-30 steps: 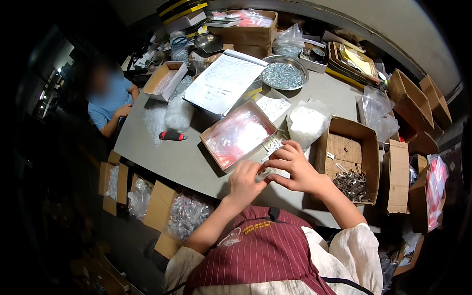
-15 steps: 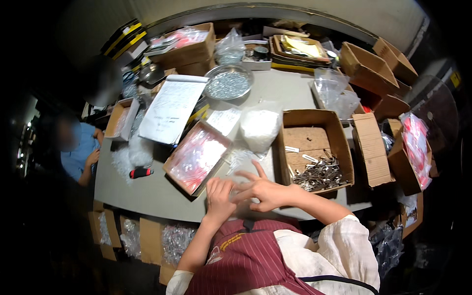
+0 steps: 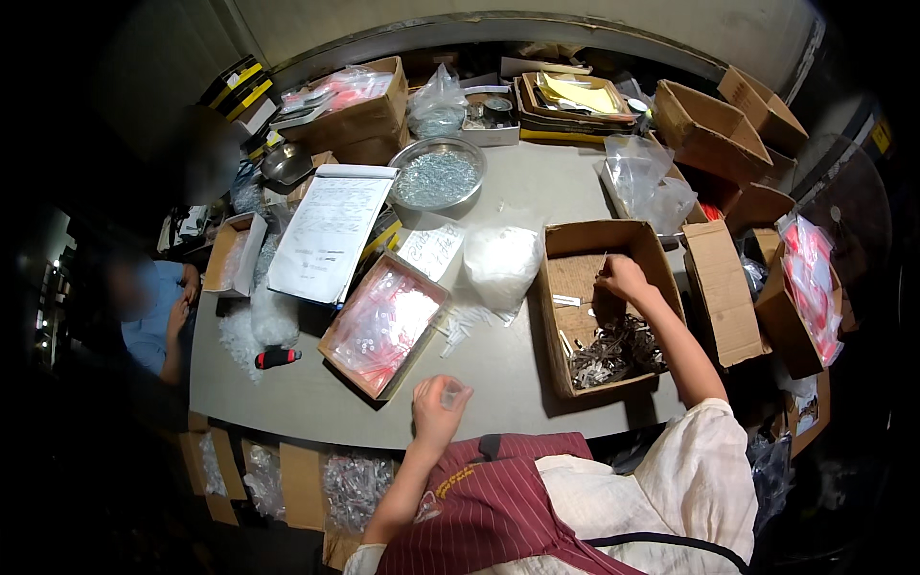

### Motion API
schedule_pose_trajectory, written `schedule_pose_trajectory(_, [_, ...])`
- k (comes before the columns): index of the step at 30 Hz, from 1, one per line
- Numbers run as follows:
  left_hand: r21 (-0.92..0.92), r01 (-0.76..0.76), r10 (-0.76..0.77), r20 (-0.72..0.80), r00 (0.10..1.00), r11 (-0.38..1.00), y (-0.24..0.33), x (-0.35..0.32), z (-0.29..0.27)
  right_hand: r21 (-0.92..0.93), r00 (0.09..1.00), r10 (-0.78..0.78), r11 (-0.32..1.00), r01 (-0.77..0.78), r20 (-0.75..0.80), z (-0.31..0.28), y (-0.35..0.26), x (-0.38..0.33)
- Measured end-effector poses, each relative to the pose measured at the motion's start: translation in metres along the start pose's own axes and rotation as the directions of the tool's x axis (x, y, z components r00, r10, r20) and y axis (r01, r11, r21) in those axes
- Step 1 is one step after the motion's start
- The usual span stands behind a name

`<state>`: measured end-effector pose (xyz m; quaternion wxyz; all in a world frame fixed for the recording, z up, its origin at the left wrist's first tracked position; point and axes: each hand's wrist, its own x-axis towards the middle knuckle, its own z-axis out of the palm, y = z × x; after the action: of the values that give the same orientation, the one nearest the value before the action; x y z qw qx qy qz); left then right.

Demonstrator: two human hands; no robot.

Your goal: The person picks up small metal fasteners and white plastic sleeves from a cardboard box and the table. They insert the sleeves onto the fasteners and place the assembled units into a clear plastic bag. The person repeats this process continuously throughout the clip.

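The right hand (image 3: 623,278) is reaching into the open cardboard box (image 3: 661,264) on the right of the table, fingers curled loosely downward. Whether they have pinched anything I cannot tell. The heap of small metal parts (image 3: 618,350) lies in the box's near end, just nearer than those fingers. The left hand (image 3: 436,402) waits at the table's near edge, fingers closed around a small clear plastic bag (image 3: 452,391), well left of the box.

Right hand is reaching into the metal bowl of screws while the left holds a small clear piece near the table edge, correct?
Not quite. The head view shows the right hand reaching into the open cardboard box, not the metal bowl. The left hand does hold a small clear piece near the table edge.
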<state>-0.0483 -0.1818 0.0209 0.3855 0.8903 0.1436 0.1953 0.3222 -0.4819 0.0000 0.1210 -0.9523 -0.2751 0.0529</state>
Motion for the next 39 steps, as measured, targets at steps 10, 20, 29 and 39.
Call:
schedule_pose_trajectory(10, [-0.135,0.204,-0.213,-0.055,0.975,0.969,-0.014,-0.022,-0.006,-0.249,0.854,-0.509,0.817,0.520,0.112,-0.002,-0.046,-0.019])
schedule_pose_trajectory(20, [-0.121,0.155,-0.163,-0.060,0.985,0.980,-0.014,-0.017,-0.005,-0.245,0.692,-0.664,0.648,0.721,0.284,0.008,-0.025,-0.017])
schedule_pose_trajectory(29, [-0.083,0.153,-0.152,0.027,0.988,0.985,-0.007,-0.022,-0.013,0.168,0.906,-0.420,0.898,0.407,0.047,-0.016,-0.061,-0.047])
schedule_pose_trajectory(39, [-0.347,0.060,0.003,0.179,0.984,0.936,0.018,-0.001,0.008,0.927,0.958,-0.223,0.365,-0.091,0.182,-0.052,-0.222,-0.108])
